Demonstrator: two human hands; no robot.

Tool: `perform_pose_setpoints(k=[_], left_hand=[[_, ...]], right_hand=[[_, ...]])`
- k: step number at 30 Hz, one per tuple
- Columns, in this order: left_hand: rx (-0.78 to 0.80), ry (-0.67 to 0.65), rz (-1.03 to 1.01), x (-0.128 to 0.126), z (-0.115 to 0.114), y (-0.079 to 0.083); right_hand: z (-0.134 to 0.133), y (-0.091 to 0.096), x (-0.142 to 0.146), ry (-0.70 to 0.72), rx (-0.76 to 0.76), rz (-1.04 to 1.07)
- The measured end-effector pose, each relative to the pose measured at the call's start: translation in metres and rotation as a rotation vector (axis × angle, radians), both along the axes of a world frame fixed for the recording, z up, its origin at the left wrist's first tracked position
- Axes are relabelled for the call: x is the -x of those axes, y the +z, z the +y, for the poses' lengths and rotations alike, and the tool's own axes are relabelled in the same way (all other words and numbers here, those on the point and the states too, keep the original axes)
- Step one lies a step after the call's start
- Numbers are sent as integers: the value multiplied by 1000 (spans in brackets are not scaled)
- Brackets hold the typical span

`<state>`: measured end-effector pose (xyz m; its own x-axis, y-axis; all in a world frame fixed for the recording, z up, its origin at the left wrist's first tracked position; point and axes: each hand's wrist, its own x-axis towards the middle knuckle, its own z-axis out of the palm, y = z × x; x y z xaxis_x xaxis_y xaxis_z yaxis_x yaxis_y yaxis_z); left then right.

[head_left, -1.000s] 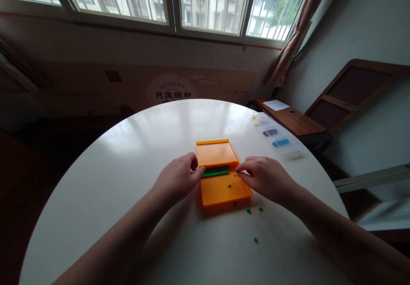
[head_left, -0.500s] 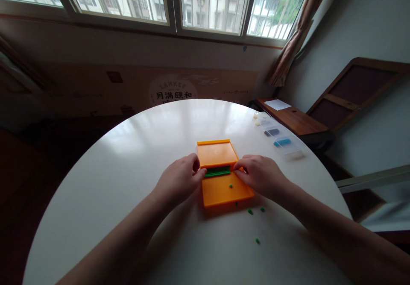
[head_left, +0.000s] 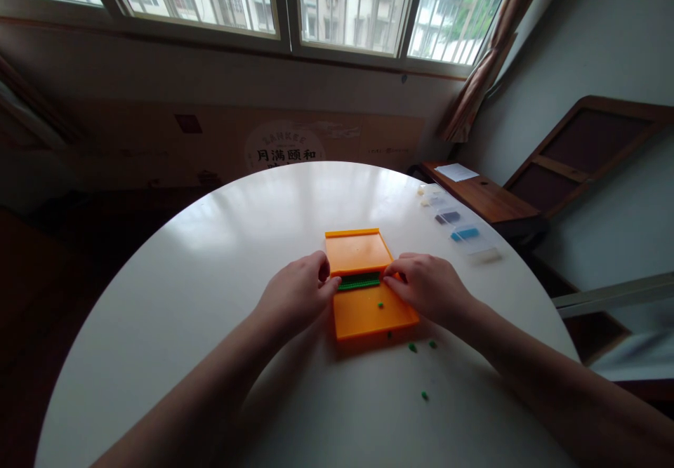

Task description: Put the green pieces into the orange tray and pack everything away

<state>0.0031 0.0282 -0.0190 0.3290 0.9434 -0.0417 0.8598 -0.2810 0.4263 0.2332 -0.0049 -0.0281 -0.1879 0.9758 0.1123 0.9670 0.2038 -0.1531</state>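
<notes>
1. Spanning the green studded strip: left hand at its left end, right hand at its right end.
2. Strip orientation: long axis runs left-right, right end slightly higher in view. Lies flat-ish in the slot across the middle of the orange plastic case.
3. Case orientation: long axis points away from the wearer, near edge skewed a bit. Far panel is framed by raised edges, near section sits in front of the slot.
4. Strip vs fingers: directly between the two thumb tips, roughly level with both.
5. Left fingers: thumb and index curled, narrow gap. Thumb tip at the strip's left end; contact looks likely but can't confirm.
6. Right fingers: thumb and index nearly together just beside the strip's right end. Can't tell if a small piece is pinched there.
7. Loose bits: one green piece on the near section; one right by the case's near edge, three more on the white counter, nearer the wearer and right.
8. Far right of counter: clear plastic packaging with a blue block and a dark block.
</notes>
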Motion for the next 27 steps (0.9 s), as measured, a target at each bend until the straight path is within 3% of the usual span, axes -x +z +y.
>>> perform_pose_setpoints(k=[9, 27], left_hand=[[-7, -8, 3, 0, 0, 0], [-4, -15, -11, 0, 0, 1]], right_hand=[[4, -6, 1, -18, -51, -3], [2, -2, 0, 7, 9, 16]])
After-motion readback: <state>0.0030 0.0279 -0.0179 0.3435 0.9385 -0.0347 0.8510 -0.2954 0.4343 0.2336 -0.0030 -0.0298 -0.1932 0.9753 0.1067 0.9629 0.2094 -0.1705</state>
